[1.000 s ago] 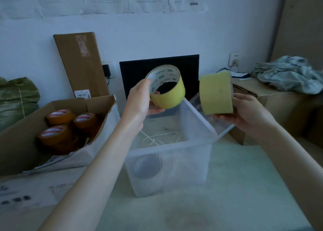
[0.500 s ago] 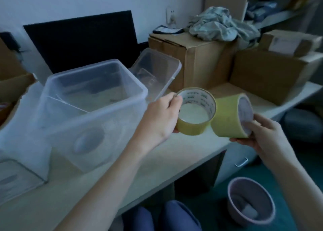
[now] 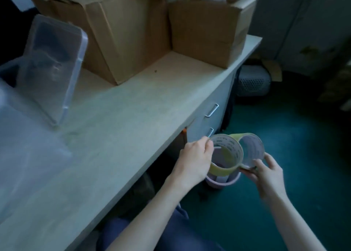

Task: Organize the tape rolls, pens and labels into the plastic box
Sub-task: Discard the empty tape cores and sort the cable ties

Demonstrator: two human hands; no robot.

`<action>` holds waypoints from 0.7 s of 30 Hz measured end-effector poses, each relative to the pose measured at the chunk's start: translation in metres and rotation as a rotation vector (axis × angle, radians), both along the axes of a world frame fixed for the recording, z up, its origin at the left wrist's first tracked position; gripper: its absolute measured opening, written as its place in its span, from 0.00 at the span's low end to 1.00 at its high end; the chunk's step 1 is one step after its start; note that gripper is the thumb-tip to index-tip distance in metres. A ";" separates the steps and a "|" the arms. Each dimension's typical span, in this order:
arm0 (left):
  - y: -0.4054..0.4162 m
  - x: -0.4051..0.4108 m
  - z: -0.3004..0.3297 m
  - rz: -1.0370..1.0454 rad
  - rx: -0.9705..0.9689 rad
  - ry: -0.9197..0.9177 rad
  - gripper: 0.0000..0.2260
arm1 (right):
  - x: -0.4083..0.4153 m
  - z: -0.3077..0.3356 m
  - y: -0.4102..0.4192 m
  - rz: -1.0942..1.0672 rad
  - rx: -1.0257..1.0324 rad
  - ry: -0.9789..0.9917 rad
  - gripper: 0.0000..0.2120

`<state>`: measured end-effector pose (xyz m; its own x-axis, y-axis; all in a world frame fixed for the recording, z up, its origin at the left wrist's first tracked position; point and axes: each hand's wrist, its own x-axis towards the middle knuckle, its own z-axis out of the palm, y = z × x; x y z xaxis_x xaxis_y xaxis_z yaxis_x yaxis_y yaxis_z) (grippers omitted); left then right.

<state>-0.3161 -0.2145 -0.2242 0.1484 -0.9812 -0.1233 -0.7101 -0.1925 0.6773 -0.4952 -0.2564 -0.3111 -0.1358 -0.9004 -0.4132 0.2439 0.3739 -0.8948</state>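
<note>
Two yellow tape rolls are held side by side off the desk's right edge, above a small purple bin [image 3: 223,181] on the floor. My left hand [image 3: 193,160] grips the nearer roll [image 3: 227,160] by its rim, its printed inner core facing me. My right hand [image 3: 266,172] holds the second roll [image 3: 250,148] from below, touching the first. The clear plastic box [image 3: 24,136] is a blurred shape at the far left on the desk, well away from both hands. Its clear lid [image 3: 55,64] leans upright behind it.
Two brown cardboard boxes [image 3: 106,28] [image 3: 209,28] stand at the back of the pale desk [image 3: 117,121]. Grey drawers with metal handles [image 3: 211,110] sit under its right end. A white perforated appliance [image 3: 252,81] stands on the dark teal floor.
My view has swung right and down. Both hands carried the two yellow rolls away from the box, past the desk edge, and now hold them over the purple bin.
</note>
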 end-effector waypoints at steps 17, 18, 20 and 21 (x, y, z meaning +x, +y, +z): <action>-0.120 -0.016 -0.196 0.408 0.465 0.373 0.12 | -0.002 -0.162 -0.073 -0.172 0.417 0.095 0.17; -0.123 -0.017 -0.203 0.456 0.492 0.407 0.12 | -0.002 -0.172 -0.076 -0.169 0.450 0.116 0.17; -0.129 -0.018 -0.215 0.551 0.542 0.483 0.12 | -0.002 -0.188 -0.082 -0.172 0.520 0.136 0.17; -0.131 -0.019 -0.221 0.593 0.567 0.524 0.13 | -0.003 -0.191 -0.085 -0.188 0.560 0.132 0.16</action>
